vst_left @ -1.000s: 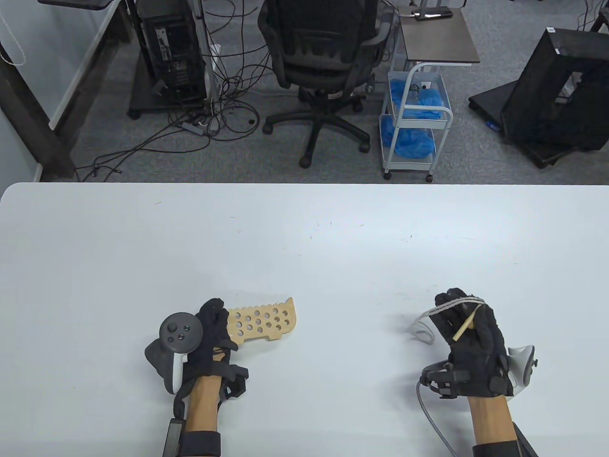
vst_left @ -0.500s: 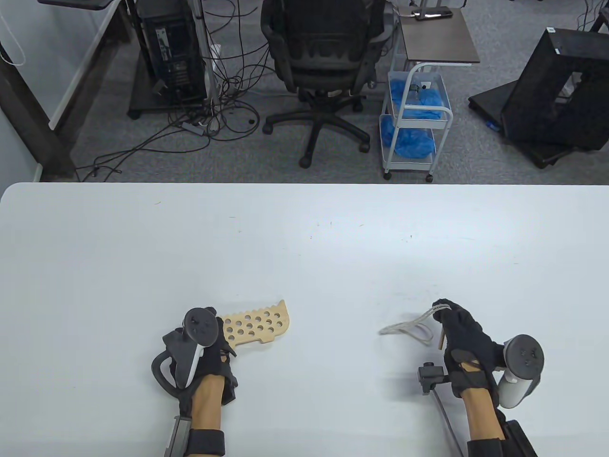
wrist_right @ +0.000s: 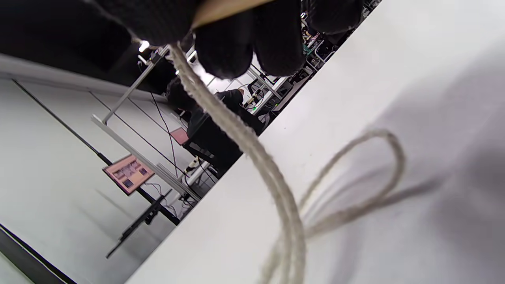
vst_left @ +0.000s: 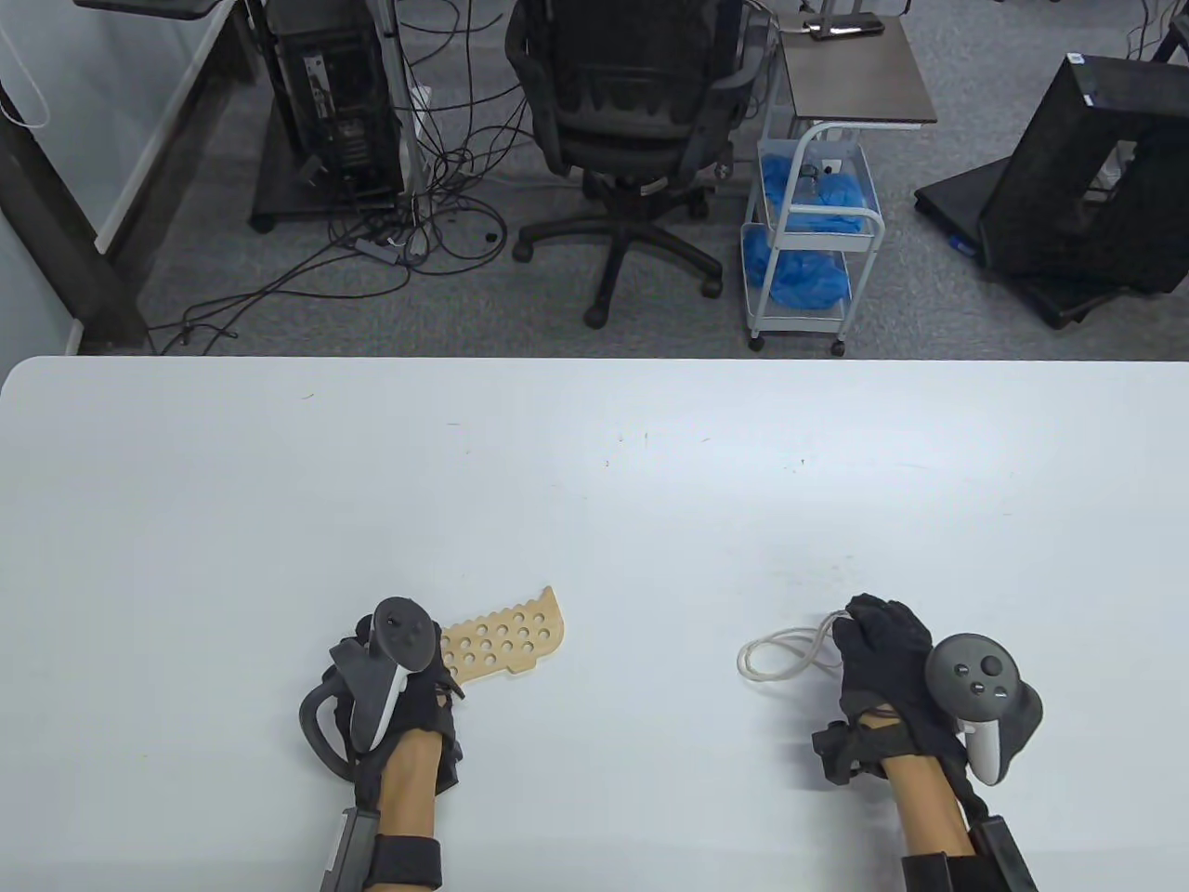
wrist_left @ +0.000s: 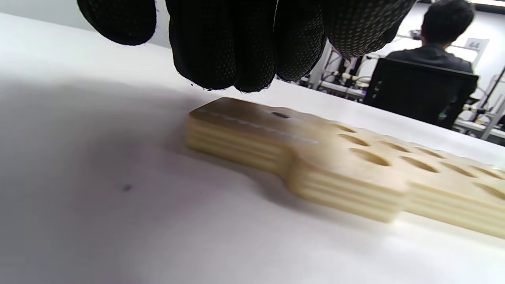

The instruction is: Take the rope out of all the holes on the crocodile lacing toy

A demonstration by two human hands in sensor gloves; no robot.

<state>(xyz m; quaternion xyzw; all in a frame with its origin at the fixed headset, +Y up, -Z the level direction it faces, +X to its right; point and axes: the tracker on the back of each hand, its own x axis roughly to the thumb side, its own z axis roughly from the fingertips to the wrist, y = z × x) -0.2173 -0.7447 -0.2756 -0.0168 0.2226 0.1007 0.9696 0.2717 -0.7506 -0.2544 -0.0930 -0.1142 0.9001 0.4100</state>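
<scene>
On the table [vst_left: 594, 446], your right hand [vst_left: 878, 650] grips the rope [vst_left: 776, 655], well apart from the crocodile board [vst_left: 506, 641], whose visible holes look bare. Your left hand [vst_left: 399, 688] hovers, apparently released, over its tail; unlacing appears finished.

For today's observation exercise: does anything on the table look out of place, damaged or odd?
Nothing stands out. The wooden crocodile board lies flat and whole, its visible holes free of rope. The rope lies looped on the table, one end held by the right hand. The left hand is at the board's near end.
</scene>
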